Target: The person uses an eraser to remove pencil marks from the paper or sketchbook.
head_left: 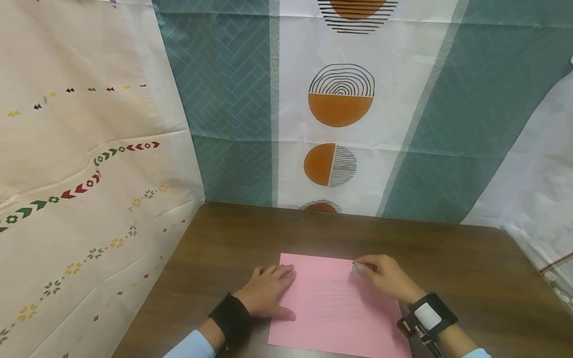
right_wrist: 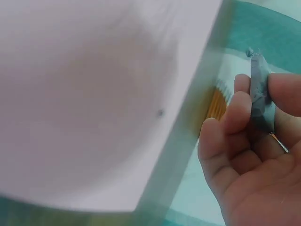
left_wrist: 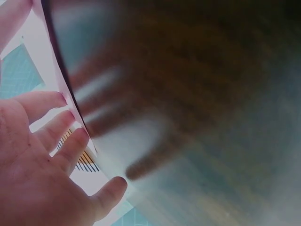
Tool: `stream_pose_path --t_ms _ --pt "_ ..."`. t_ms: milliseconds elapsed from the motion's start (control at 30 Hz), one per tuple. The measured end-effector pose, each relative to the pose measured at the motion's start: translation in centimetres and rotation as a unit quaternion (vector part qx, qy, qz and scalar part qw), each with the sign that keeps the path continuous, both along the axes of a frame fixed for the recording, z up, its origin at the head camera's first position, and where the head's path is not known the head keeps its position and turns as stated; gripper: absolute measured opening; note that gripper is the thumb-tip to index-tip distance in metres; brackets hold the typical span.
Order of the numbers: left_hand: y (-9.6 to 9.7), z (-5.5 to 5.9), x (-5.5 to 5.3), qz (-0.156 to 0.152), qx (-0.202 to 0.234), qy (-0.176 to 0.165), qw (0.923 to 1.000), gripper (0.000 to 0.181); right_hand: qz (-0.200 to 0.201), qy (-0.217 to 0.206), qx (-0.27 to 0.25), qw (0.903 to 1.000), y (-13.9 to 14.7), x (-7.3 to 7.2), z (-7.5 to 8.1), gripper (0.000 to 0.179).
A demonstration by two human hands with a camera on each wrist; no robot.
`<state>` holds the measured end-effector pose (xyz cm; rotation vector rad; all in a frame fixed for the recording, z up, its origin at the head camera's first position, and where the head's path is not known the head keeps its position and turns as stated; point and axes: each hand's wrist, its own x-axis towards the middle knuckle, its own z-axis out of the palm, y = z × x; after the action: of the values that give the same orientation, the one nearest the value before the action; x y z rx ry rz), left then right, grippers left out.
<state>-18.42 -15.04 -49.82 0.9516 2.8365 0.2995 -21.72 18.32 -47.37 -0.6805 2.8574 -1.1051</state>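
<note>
A pink sheet of paper lies on the brown table, with faint greyish streaks across its middle. My left hand rests over the sheet's left edge, its fingers spread and fairly straight; the left wrist view shows the fingertips at that edge. At the sheet's upper right corner, my right hand pinches a small grey eraser between thumb and fingers. The eraser is worn and faceted, with a dark crumb at its tip. A small dark speck shows on the paper in the right wrist view.
The wooden table extends around the paper on both sides. Behind it hangs a teal and white patterned cloth, and a cream embroidered cloth covers the left side. Black bands with devices sit on both wrists.
</note>
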Motion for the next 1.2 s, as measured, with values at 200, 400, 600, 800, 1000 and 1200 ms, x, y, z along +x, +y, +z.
stream_pose_path --t_ms 200,400,600,800,1000,1200 --pt "0.1 0.1 -0.1 0.003 0.001 -0.004 1.0000 0.094 0.031 -0.040 -0.048 0.9976 -1.3 -0.3 1.1 0.027" --pt "0.0 0.2 0.0 0.003 0.000 -0.007 1.0000 0.093 0.050 -0.069 -0.086 0.9926 -3.1 -0.4 1.7 0.024" --pt "-0.1 0.3 -0.1 0.002 -0.005 -0.012 0.9999 0.094 0.031 -0.044 -0.027 0.9982 -5.1 -0.7 0.7 0.016" --pt "0.1 0.1 -0.1 0.002 -0.005 -0.007 1.0000 0.094 0.025 -0.015 0.052 0.9982 -7.5 -0.7 -1.2 0.020" --pt "0.1 0.2 0.0 0.005 -0.008 -0.002 1.0000 0.093 0.046 0.075 0.118 0.9891 -8.2 -0.4 -1.9 0.017" --pt "-0.1 0.4 0.0 0.002 -0.002 -0.002 1.0000 0.092 0.059 0.154 0.187 0.9684 -7.1 -0.1 -1.7 0.018"
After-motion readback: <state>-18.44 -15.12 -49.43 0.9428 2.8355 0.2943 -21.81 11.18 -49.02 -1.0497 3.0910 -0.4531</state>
